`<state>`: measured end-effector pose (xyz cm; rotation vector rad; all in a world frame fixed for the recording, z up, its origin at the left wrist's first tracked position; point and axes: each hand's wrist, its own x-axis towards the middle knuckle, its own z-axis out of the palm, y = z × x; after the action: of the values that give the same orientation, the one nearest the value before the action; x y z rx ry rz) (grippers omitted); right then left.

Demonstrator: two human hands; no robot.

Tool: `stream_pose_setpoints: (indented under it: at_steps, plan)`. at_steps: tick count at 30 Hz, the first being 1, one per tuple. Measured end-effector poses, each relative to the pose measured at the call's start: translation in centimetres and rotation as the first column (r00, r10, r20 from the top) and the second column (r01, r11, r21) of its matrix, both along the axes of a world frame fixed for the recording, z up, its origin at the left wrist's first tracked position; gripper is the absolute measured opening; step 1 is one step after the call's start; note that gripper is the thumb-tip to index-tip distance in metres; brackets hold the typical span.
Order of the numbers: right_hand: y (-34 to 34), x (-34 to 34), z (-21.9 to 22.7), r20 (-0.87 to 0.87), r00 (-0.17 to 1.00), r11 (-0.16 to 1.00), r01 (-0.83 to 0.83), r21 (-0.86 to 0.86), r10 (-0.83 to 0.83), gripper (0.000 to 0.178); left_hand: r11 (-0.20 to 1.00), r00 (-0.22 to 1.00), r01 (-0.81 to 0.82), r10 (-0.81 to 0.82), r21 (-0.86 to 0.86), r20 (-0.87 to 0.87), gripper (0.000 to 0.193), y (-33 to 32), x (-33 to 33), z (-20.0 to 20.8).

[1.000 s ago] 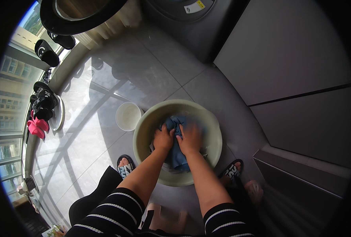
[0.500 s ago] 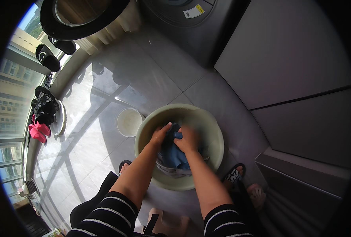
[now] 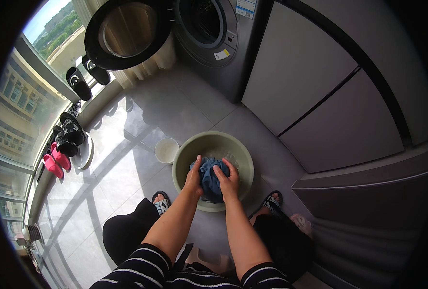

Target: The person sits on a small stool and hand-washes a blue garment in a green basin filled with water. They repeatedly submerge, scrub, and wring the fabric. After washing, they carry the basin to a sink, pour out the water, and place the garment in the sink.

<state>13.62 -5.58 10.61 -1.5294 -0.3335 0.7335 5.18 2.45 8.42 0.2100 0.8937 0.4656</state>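
Note:
Between my two hands is a bunched-up blue cloth [image 3: 211, 179], wet-looking and gathered into a ball over a pale green basin [image 3: 185, 149]. My left hand [image 3: 193, 178] presses on its left side, fingers pointing up and away. From the right, my right hand [image 3: 228, 178] curls its fingers and thumb around the cloth. Water with some suds shows at the far right inside of the basin. Lower parts of the cloth are hidden behind my hands.
A small white bowl [image 3: 166, 150] stands left of the basin. Beyond are a front-loading washing machine [image 3: 214, 53] with its round door [image 3: 127, 33] swung wide and a grey cabinet [image 3: 300, 72]. Black slippers [image 3: 79, 84] and pink slippers [image 3: 53, 166] line the window side. A low stool [image 3: 209, 260] is near me.
The cloth has been gathered from a spread, hanging shape into a compact ball between both hands. My view has shifted, so more of the washing machine shows.

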Motion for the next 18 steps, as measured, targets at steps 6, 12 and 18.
stream_pose_setpoints:
  at_steps: [6, 12, 18]
  plan:
    - [-0.1, -4.3, 4.5, 0.682, 0.731, 1.0, -0.003, -0.022, 0.017, 0.037, 0.996, 1.0, -0.026, 0.027, 0.089, -0.009, 0.051, 0.5, -0.7, 2.5]
    - [0.2, -1.6, 7.1, 0.569, 0.823, 0.954, 0.178, -0.243, -0.008, 0.03, 0.971, 0.971, 0.009, 0.049, 0.24, -0.236, 0.037, -2.7, 0.9, 8.9]
    - [0.1, -6.8, 10.4, 0.671, 0.732, 0.99, -0.137, -0.029, 0.12, 0.029, 0.983, 0.988, -0.05, 0.075, 0.174, -0.136, 0.049, 1.4, -2.1, 2.0]
